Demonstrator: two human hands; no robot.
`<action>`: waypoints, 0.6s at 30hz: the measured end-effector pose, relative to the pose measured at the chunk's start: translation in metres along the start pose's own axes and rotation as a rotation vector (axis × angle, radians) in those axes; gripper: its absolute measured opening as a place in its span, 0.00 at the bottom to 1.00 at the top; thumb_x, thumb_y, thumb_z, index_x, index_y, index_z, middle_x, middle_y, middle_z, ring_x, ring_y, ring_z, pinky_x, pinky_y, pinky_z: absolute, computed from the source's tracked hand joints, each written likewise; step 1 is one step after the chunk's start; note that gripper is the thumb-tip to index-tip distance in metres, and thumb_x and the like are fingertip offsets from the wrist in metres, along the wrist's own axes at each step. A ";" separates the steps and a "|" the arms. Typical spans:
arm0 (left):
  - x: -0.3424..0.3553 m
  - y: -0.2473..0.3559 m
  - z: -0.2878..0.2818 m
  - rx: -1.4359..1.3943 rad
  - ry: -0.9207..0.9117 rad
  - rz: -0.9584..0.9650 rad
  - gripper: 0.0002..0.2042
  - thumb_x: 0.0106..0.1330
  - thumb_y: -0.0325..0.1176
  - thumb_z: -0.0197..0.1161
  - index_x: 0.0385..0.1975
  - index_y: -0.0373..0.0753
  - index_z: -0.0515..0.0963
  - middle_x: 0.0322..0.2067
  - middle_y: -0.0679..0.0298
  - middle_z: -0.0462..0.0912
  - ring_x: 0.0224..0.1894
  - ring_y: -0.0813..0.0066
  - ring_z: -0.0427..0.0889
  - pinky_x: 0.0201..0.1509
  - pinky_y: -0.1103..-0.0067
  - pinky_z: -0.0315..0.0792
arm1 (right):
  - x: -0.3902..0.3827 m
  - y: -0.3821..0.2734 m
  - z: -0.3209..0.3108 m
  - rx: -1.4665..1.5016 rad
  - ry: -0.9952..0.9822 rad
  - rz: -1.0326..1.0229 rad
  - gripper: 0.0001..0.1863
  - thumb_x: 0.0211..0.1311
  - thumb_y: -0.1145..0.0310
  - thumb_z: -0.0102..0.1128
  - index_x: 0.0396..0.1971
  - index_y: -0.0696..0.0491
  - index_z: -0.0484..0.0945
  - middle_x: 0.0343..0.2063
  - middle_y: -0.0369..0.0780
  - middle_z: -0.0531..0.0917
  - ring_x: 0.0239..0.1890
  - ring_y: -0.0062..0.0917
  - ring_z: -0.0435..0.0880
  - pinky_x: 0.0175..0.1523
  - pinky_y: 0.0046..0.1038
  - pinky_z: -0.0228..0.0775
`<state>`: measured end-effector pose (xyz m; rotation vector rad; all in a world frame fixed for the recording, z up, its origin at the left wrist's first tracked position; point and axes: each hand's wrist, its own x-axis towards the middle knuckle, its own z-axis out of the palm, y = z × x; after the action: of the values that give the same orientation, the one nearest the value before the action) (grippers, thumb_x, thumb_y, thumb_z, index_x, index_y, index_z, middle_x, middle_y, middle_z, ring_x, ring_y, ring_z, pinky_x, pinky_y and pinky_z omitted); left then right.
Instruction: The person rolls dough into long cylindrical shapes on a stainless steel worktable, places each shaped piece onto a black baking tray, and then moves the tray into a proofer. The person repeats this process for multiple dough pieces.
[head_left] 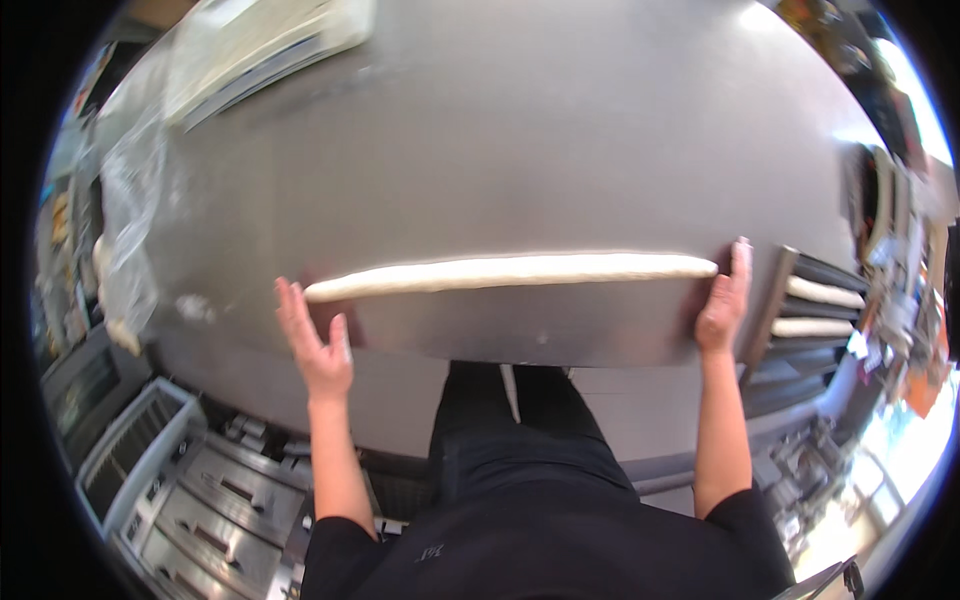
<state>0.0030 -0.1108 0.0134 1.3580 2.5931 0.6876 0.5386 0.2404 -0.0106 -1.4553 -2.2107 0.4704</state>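
Observation:
A long, pale rope of dough (520, 270) lies across the steel worktable, near its front edge. At its left tip is my left hand (318, 345), fingers stretched out and thumb apart. My right hand (727, 300) stands on edge beside the right tip, its fingers straight and pointing away from me. Neither hand grips the dough; both palms face inward at its ends. Whether the fingertips touch the dough is hard to tell.
The steel worktable (560, 130) fills the middle. On it at the far left sits a pale, flat-sided bin (270, 60), with clear plastic sheeting (135, 200) nearby. At right, a dark ridged tray (815, 275) holds dough lengths. Steel equipment (215, 520) stands at the lower left.

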 end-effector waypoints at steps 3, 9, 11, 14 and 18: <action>0.009 0.024 0.002 0.028 -0.053 0.156 0.40 0.79 0.34 0.70 0.89 0.37 0.62 0.91 0.44 0.57 0.92 0.41 0.55 0.94 0.47 0.45 | -0.010 -0.019 -0.005 -0.012 0.006 0.059 0.32 0.93 0.62 0.47 0.86 0.65 0.65 0.87 0.59 0.64 0.91 0.54 0.60 0.92 0.50 0.48; 0.007 0.132 0.033 0.076 -0.302 0.519 0.44 0.75 0.50 0.76 0.88 0.39 0.68 0.90 0.43 0.59 0.93 0.42 0.54 0.95 0.49 0.41 | -0.038 -0.163 0.016 0.059 -0.342 -0.385 0.43 0.77 0.55 0.67 0.86 0.59 0.68 0.84 0.57 0.70 0.90 0.60 0.61 0.91 0.65 0.41; 0.025 0.174 0.058 0.038 -0.433 0.455 0.49 0.67 0.58 0.80 0.85 0.41 0.71 0.88 0.46 0.64 0.91 0.47 0.60 0.91 0.50 0.55 | -0.025 -0.213 0.045 0.164 -0.508 -0.438 0.46 0.76 0.48 0.70 0.84 0.59 0.70 0.83 0.58 0.71 0.88 0.58 0.65 0.90 0.61 0.50; 0.079 0.198 0.100 0.179 -0.223 0.467 0.38 0.75 0.47 0.69 0.83 0.36 0.72 0.88 0.46 0.65 0.92 0.47 0.59 0.91 0.50 0.55 | 0.030 -0.238 0.093 0.070 -0.433 -0.429 0.47 0.74 0.48 0.73 0.83 0.62 0.69 0.84 0.58 0.70 0.87 0.54 0.67 0.89 0.58 0.55; 0.048 0.181 0.088 0.026 -0.339 0.375 0.47 0.72 0.54 0.72 0.87 0.36 0.65 0.88 0.38 0.60 0.90 0.38 0.59 0.91 0.46 0.54 | 0.017 -0.226 0.089 -0.036 -0.469 -0.487 0.46 0.72 0.52 0.74 0.82 0.63 0.71 0.84 0.57 0.71 0.87 0.52 0.67 0.88 0.57 0.58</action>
<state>0.1379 0.0463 0.0224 1.8126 2.1157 0.4193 0.3105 0.1657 0.0329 -0.8203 -2.8367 0.6486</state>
